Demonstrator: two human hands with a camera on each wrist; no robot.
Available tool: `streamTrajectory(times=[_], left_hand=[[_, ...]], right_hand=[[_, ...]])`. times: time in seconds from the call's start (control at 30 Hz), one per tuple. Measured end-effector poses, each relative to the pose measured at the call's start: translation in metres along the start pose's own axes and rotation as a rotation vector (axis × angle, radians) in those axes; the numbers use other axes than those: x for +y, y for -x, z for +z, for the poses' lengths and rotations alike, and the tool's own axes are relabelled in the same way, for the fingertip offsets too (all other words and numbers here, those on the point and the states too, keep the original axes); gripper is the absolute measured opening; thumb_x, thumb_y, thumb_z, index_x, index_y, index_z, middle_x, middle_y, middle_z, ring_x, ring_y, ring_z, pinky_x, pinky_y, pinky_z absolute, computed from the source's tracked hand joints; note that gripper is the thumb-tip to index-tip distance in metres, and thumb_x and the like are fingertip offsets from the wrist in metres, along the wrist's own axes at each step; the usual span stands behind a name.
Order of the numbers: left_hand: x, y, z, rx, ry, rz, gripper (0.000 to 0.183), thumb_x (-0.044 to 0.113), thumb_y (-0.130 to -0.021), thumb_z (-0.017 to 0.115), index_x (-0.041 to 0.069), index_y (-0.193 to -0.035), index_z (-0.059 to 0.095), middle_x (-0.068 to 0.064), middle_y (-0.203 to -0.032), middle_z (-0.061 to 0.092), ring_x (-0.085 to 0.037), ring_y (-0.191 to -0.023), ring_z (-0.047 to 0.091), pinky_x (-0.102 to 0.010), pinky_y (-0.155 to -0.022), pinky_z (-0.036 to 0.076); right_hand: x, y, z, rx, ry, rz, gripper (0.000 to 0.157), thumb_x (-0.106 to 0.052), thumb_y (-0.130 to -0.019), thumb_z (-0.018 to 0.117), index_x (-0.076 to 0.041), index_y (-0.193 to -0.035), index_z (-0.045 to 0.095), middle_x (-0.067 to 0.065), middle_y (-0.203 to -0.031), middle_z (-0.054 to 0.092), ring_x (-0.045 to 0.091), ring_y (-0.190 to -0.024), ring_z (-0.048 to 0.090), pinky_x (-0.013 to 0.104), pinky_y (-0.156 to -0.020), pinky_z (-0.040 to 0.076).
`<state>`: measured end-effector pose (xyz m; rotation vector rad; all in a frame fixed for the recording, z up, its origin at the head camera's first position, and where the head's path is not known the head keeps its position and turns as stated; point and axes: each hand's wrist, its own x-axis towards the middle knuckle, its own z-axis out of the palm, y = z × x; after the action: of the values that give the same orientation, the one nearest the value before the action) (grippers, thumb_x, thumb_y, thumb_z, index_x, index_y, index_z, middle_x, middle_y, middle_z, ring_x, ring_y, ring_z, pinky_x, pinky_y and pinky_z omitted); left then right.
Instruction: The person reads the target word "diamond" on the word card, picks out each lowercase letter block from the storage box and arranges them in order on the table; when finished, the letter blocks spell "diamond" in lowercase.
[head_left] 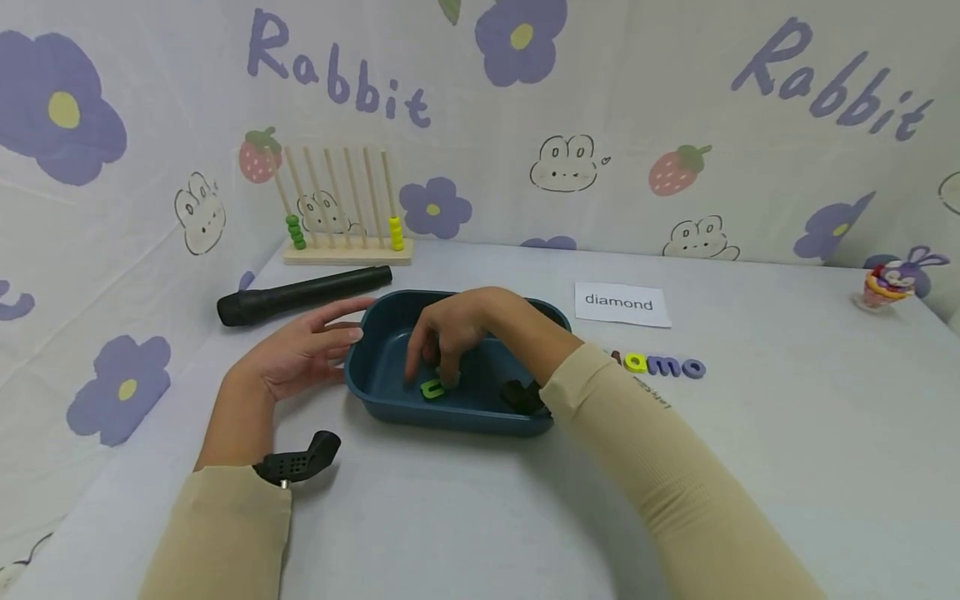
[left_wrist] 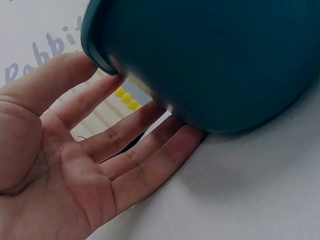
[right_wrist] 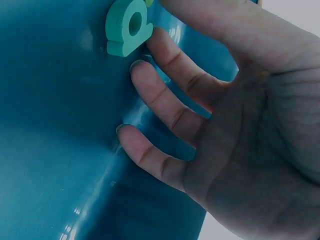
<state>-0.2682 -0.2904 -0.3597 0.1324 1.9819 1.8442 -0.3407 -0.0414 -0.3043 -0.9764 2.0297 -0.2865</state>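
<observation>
A dark blue plastic tray [head_left: 450, 421] sits on the table. My left hand [head_left: 303, 354] touches its left end, fingers extended along the outer wall and thumb by the rim [left_wrist: 107, 67]. My right hand [head_left: 450, 329] reaches down inside the tray, fingers spread and slightly bent. A light green letter [head_left: 429, 390] lies by its fingertips on the tray floor. In the right wrist view, a teal-green letter [right_wrist: 116, 30] lies against one fingertip; no clear grip on it shows. To the tray's right, partly behind the right arm, is a row of letters with a yellow "a" [head_left: 636, 362].
Behind the row lies a white card [head_left: 622, 305] reading "diamond". A black microphone-shaped object [head_left: 300, 297] lies at the back left, before a wooden bead rack [head_left: 348, 254] with green and yellow beads. A small rabbit-eared ornament [head_left: 888, 283] stands at the far right.
</observation>
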Motion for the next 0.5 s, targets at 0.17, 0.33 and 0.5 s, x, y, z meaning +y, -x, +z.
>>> streamTrajectory(times=[0.17, 0.33, 0.5], left_hand=[[0.0023, 0.0002, 0.0001, -0.003, -0.008, -0.001, 0.060, 0.025, -0.105, 0.061, 0.027, -0.160, 0.037, -0.009, -0.157, 0.046, -0.025, -0.132, 0.055, -0.043, -0.100, 0.052], [0.0020, 0.0004, -0.0004, -0.005, -0.007, 0.000, 0.061, 0.024, -0.105, 0.061, 0.026, -0.160, 0.037, -0.008, -0.156, 0.047, -0.023, -0.130, 0.057, -0.043, -0.100, 0.052], [0.0003, 0.0006, 0.0000, 0.004, 0.000, 0.001, 0.060, 0.024, -0.105, 0.062, 0.025, -0.160, 0.038, -0.006, -0.154, 0.051, -0.021, -0.127, 0.060, -0.043, -0.100, 0.052]], right_hand=[[-0.0012, -0.0024, 0.0010, -0.054, 0.029, -0.037, 0.046, 0.004, -0.085, 0.078, -0.027, -0.120, 0.078, -0.004, -0.121, 0.063, 0.013, -0.111, 0.049, 0.029, -0.097, 0.043], [-0.0048, -0.0057, 0.0043, -0.073, 0.080, -0.017, 0.042, 0.005, -0.086, 0.077, -0.027, -0.113, 0.079, -0.003, -0.104, 0.060, 0.013, -0.097, 0.047, 0.028, -0.082, 0.041], [-0.0078, -0.0069, 0.0072, -0.057, 0.133, 0.030, 0.035, 0.005, -0.085, 0.078, -0.024, -0.103, 0.074, -0.002, -0.099, 0.060, 0.015, -0.095, 0.050, 0.030, -0.080, 0.042]])
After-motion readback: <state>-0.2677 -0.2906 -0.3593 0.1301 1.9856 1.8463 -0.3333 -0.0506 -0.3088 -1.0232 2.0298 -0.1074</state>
